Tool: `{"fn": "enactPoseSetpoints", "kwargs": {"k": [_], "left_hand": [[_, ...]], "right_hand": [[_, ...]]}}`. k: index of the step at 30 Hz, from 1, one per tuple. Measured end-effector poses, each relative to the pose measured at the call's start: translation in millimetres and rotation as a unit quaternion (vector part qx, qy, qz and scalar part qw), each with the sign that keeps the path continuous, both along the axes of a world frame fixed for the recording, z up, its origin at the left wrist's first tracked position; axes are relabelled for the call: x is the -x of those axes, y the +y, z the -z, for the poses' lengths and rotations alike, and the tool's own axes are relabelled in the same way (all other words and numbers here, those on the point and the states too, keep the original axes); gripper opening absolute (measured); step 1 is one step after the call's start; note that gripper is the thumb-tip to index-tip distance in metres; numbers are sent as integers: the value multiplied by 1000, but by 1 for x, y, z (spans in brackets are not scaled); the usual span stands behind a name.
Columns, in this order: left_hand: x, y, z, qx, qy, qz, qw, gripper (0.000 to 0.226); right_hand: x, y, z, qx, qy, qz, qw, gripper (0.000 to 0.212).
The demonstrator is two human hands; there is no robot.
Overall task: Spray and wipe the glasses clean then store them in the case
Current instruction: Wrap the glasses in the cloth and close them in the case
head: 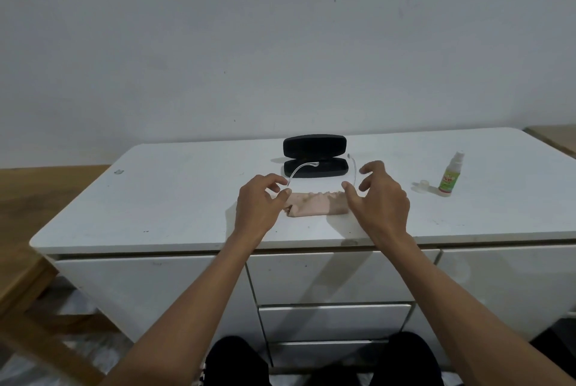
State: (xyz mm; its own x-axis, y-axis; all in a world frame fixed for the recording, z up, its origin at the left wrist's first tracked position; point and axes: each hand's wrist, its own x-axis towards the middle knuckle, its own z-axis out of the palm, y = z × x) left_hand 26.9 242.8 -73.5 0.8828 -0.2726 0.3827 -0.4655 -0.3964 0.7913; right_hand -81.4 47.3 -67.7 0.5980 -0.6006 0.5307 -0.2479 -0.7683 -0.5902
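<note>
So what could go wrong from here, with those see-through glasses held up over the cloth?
1. The glasses are clear and thin, held only at the corners by the left hand and right hand; a slip could drop them.
2. The temples are unfolded, so they may not fit the open black case until folded.
3. The spray bottle stands uncapped, its cap beside it; a stray elbow might tip it.

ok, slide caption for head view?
Both hands hold clear glasses over pink cloth; open black case behind.
</note>
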Motion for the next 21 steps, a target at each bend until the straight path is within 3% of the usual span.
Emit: {"fn": "enactPoseSetpoints", "kwargs": {"k": [2, 9, 15, 21], "left_hand": [[-1, 2, -1, 14, -5, 12, 1000, 12], [-6, -3, -6, -1, -6, 38, 999, 13], [-5, -4, -7, -110, -95, 60, 987, 19], [-7, -14, -8, -189, -92, 99, 973, 23]], "right_hand": [[0, -5, 1, -3, -9, -20, 1000, 37], [-2, -14, -2, -25, -9, -45, 999, 8], [-2, -18, -5, -69, -16, -67, 995, 6], [-3, -20, -11, -63, -6, -98, 993, 9]]}}
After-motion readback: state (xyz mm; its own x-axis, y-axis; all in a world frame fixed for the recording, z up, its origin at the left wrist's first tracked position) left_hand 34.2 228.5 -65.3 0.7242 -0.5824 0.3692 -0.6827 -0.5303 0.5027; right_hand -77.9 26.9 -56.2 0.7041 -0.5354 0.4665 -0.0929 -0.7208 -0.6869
